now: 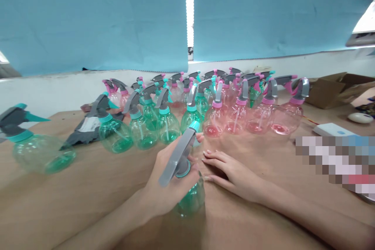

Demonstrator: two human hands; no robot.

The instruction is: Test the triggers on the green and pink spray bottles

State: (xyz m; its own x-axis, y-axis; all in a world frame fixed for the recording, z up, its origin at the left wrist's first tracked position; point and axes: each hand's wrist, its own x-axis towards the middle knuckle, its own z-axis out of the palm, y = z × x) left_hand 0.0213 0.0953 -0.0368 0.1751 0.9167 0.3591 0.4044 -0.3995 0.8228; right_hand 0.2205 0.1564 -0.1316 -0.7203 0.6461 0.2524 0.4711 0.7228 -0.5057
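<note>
My left hand [166, 177] is wrapped round the neck of a green spray bottle [191, 199] with a grey and teal trigger head, near the front of the table. Just right of it, my right hand [227, 172] rests on the tabletop, fingers stretched out and nothing in them. Beyond my hands stand green spray bottles [143, 134] on the left and pink spray bottles [236, 119] on the right, several of each. A single green spray bottle [41, 154] stands apart at the far left.
Behind the green bottles lies a black plastic bag [83, 134] with a white label. A cardboard box [329, 91], a white mouse [360, 118] and a white box [332, 129] are on the right. Blue curtains [96, 19] hang at the back.
</note>
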